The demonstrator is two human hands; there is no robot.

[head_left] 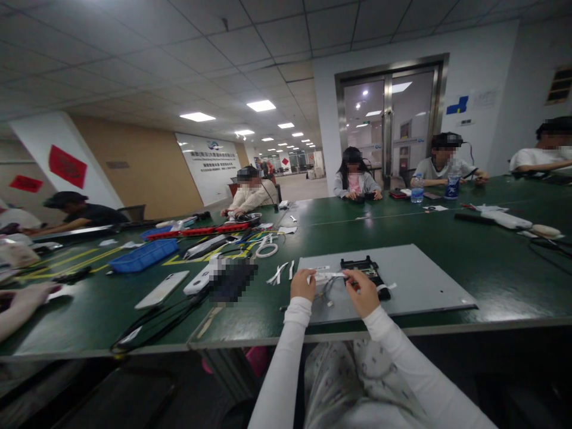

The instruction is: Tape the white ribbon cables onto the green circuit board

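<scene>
We pinch a white strip (329, 274) between both hands, the left hand (304, 285) closed on one end and the right hand (363, 293) on the other. The strip sits just above the grey panel (424, 280), beside the black part (367, 268). To handle it well, we should hold both ends lightly and level, so it neither creases nor twists. Thin cables (329, 293) lie below our fingers; we would do best to keep them from snagging. Any print on the strip is too small to read.
</scene>
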